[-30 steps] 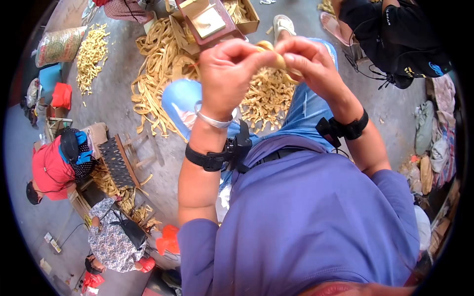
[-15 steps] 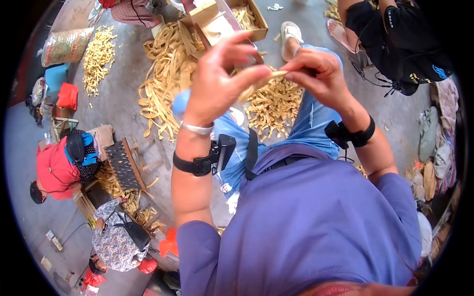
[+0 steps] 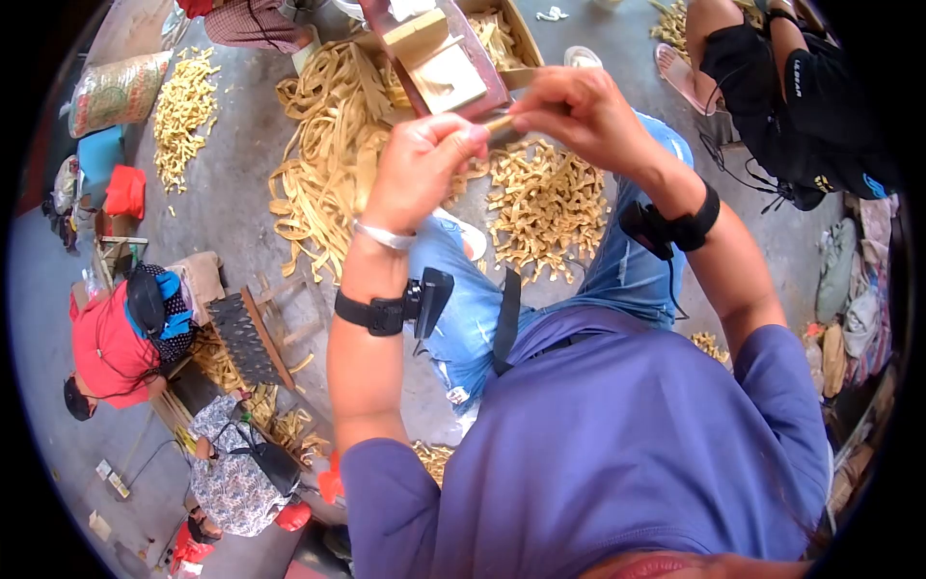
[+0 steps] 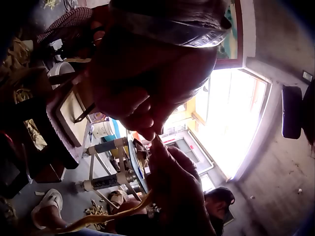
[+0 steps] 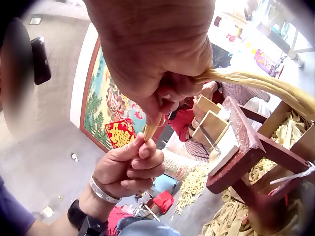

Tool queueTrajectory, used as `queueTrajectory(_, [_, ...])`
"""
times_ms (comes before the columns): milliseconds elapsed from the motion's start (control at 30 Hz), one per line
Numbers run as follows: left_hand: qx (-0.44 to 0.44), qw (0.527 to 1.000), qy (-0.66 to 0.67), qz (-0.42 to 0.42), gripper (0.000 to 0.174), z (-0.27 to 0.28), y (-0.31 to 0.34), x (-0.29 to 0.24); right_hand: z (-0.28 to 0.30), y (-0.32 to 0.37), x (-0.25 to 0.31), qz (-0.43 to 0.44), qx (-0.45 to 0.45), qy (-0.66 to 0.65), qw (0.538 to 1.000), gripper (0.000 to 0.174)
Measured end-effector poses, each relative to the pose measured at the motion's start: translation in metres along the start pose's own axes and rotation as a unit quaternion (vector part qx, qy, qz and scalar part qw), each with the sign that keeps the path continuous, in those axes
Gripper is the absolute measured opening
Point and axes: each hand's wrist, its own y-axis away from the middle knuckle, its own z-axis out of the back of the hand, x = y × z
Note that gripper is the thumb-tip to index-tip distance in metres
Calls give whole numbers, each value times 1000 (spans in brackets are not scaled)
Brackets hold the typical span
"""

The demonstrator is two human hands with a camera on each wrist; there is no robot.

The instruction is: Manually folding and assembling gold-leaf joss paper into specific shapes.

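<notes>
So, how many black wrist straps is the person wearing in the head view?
2. One black wrist strap is on the left forearm, elbow-side of the silver bracelet; the other is on the right forearm. I see no others.

The head view looks steeply down onto the raised left hand (image 3: 417, 164) and right hand (image 3: 574, 111), with the floor (image 3: 222, 193) far below; the left wrist view sits close under the left hand, facing up toward a window (image 4: 231, 128); the right wrist view, equally close, faces the left hand; all share the pinched strip (image 3: 500, 125).

Grey concrete floor (image 3: 231, 135); bright window (image 4: 231, 128); colourful wall picture (image 5: 106, 110).
</notes>
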Motion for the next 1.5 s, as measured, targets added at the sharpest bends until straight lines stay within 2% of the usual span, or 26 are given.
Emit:
queueTrajectory(100, [-39,999,8,4,21,22,-30,16,-13,-25,-35,-21,-14,-1,1000,11])
queueTrajectory(133, [-54,997,3,51,22,30,-39,16,-18,-35,-45,-64,-4,-14,998,13])
queueTrajectory(267, [-74,996,-26,31,22,50,-71,37,-32,-64,-77,-64,-3,48,997,15])
queueTrajectory(400, [-83,994,-67,0,22,61,-96,52,-41,-79,-96,-84,-39,45,995,14])
queueTrajectory(500, [-123,975,-185,-29,21,72,-114,89,-46,-74,-127,-107,-61,102,987,18])
queueTrajectory(533, [-124,981,-126,82,20,68,-98,66,-36,-70,-126,-142,-54,105,983,17])
queueTrajectory(567, [-113,986,-62,108,22,63,-88,58,-31,-64,-124,-192,-83,40,977,17])
queueTrajectory(600, [-72,990,22,119,24,60,-80,53,-26,-61,-117,-236,-93,-91,963,18])
queueTrajectory(633, [-29,985,108,133,28,55,-70,50,-21,-53,-109,-279,-101,-220,929,18])
queueTrajectory(700, [54,979,161,116,37,41,-60,54,-18,-41,-101,-214,-123,-351,903,18])
queueTrajectory(767, [42,996,18,80,43,13,-54,60,-20,-29,-75,-185,-135,-454,861,17])
queueTrajectory(800, [43,992,-109,40,47,2,-53,60,-21,-23,-64,-155,-119,-488,851,18])
queueTrajectory(833, [26,998,-64,13,44,-15,-50,61,-20,-14,-51,-128,-109,-511,843,20])
queueTrajectory(867, [48,993,92,58,42,-28,-47,60,-20,-4,-37,-123,-95,-530,834,21])
queueTrajectory(900, [66,962,245,101,41,-40,-43,55,-20,5,-23,-115,-79,-550,824,21])
queueTrajectory(933, [105,934,331,79,35,-51,-37,45,-18,17,-9,-118,-55,-517,846,22])
queueTrajectory(967, [64,926,368,52,31,-61,-37,50,-19,29,-9,-107,-55,-482,868,21])
queueTrajectory(1067, [-51,904,420,54,20,-87,-19,29,1,65,11,-84,-61,-380,919,17])
queueTrajectory(1133, [-71,938,338,32,18,-102,-12,26,12,85,23,-76,-48,-296,951,17])
queueTrajectory(1200, [-74,973,217,14,15,-105,-5,17,14,93,27,-14,-154,-214,965,16])
queueTrajectory(1233, [-59,991,111,-53,11,-110,-1,9,17,92,30,-19,-176,-232,957,16])
queueTrajectory(1300, [-24,977,-105,-184,7,-124,11,-13,23,91,36,-26,-221,-267,938,17])
queueTrajectory(1367, [-105,889,-358,-265,7,-131,23,-44,34,95,36,-112,-144,-382,906,14])
queueTrajectory(1400, [-160,823,-450,-308,6,-133,31,-54,39,97,25,-111,-119,-416,895,19])
queueTrajectory(1433, [-213,742,-533,-346,5,-134,41,-63,40,97,31,-123,-130,-360,916,17])
queueTrajectory(1500, [-228,693,-558,-395,7,-136,50,-70,44,96,47,-144,-151,-243,947,16])
